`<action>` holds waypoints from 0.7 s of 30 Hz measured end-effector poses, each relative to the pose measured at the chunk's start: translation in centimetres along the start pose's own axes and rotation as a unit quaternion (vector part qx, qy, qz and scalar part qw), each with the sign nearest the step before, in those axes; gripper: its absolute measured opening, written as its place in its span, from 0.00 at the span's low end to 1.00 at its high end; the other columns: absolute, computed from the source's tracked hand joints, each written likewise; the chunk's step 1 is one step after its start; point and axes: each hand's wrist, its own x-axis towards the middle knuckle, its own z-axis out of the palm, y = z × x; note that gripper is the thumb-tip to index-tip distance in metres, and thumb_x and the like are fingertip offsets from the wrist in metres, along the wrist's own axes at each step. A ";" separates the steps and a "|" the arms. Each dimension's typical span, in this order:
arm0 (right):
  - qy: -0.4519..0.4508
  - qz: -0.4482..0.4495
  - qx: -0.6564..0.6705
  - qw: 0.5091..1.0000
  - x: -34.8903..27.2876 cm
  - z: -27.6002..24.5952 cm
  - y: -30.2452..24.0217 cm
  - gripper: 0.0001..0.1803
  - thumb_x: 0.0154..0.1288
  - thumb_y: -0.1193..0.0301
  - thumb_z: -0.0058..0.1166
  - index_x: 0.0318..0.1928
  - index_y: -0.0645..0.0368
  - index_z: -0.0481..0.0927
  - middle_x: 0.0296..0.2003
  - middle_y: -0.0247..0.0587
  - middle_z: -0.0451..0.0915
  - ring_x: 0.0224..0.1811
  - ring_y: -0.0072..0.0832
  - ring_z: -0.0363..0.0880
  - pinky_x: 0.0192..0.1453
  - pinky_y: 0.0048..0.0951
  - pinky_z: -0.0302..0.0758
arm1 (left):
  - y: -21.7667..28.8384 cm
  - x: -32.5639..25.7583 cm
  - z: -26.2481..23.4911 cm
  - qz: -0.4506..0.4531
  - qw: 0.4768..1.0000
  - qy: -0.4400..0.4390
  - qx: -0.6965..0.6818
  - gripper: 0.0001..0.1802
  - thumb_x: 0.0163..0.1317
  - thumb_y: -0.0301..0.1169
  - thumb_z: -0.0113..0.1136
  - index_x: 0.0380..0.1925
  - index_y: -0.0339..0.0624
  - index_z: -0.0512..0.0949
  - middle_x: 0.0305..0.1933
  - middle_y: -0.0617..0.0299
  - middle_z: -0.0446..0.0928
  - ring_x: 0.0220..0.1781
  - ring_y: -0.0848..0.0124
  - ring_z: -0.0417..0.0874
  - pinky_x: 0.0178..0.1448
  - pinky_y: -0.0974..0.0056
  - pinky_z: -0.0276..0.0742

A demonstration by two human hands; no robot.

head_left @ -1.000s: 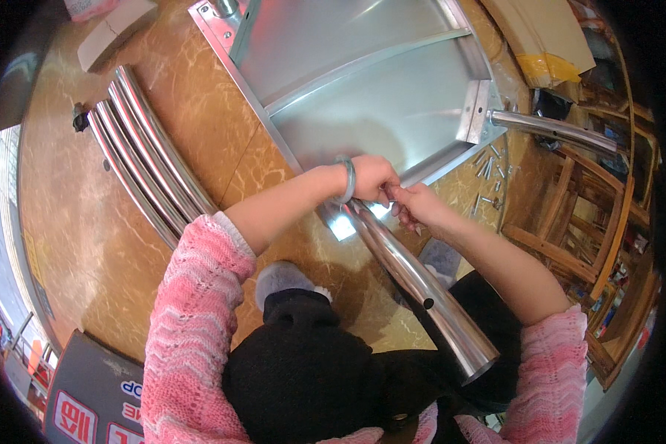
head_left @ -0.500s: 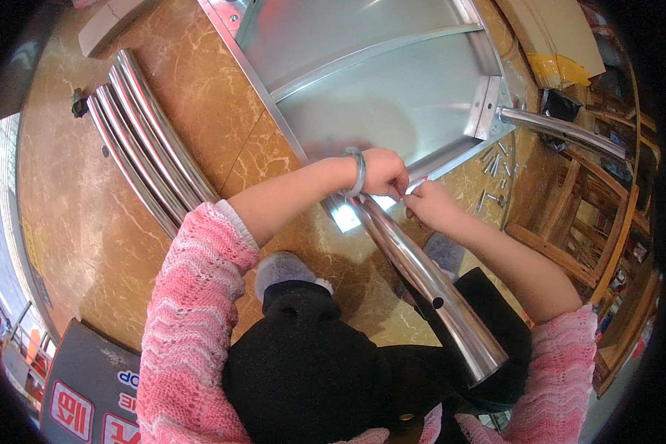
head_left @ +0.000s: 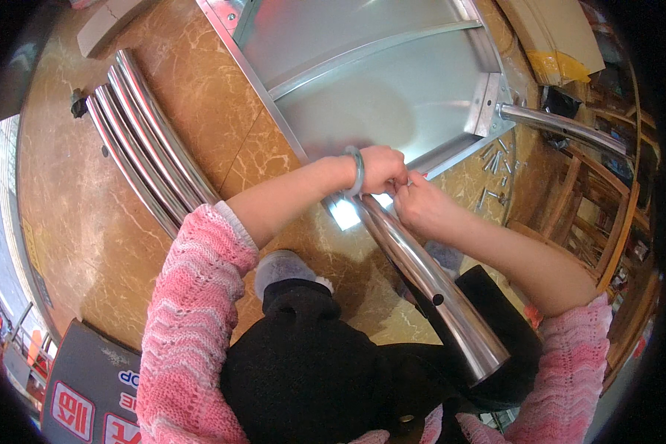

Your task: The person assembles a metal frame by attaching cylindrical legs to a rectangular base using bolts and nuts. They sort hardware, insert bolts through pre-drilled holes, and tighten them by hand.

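both hands, left hand [head_left: 381, 169] and right hand [head_left: 420, 205], pinch closed at the top end of the steel tube [head_left: 429, 285], beside the metal panel [head_left: 377, 81]; what the fingertips hold is hidden.

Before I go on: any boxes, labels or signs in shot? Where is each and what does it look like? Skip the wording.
Dark grey box or board: lower left on the floor, flat, with red and blue printing.
Tan cardboard packaging: upper right beyond the metal panel, with a yellow band.
No screens.

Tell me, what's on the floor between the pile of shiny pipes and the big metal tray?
Only bare brown marble floor lies between the loose pipes and the metal panel in the head view. Nothing else sits on that stretch.
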 end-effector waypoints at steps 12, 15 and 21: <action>0.007 0.524 0.636 0.567 -0.3 1.7 -1.9 0.16 0.66 0.66 0.40 0.30 0.65 0.75 0.23 0.49 0.76 0.23 0.42 0.76 0.31 0.42 0.72 | 0.2 0.3 -0.1 -0.046 0.997 -0.047 -0.045 0.07 0.41 0.31 0.64 0.23 0.44 0.81 0.27 0.56 0.78 0.34 0.56 0.77 0.39 0.56 0.72; -0.009 0.455 0.507 0.732 -1.2 1.8 -2.3 0.15 0.66 0.65 0.42 0.29 0.65 0.74 0.22 0.48 0.75 0.24 0.41 0.76 0.34 0.42 0.71 | 0.4 0.5 0.0 -0.021 0.996 -0.074 -0.041 0.05 0.40 0.29 0.64 0.21 0.43 0.81 0.26 0.55 0.78 0.33 0.58 0.78 0.37 0.57 0.73; 0.124 0.167 0.114 0.971 -2.1 1.1 -1.0 0.07 0.58 0.70 0.47 0.26 0.60 0.72 0.23 0.43 0.74 0.26 0.34 0.75 0.44 0.35 0.67 | -0.2 0.1 0.2 -0.006 0.996 -0.060 -0.068 0.06 0.40 0.28 0.63 0.22 0.41 0.80 0.26 0.54 0.77 0.33 0.57 0.78 0.37 0.58 0.73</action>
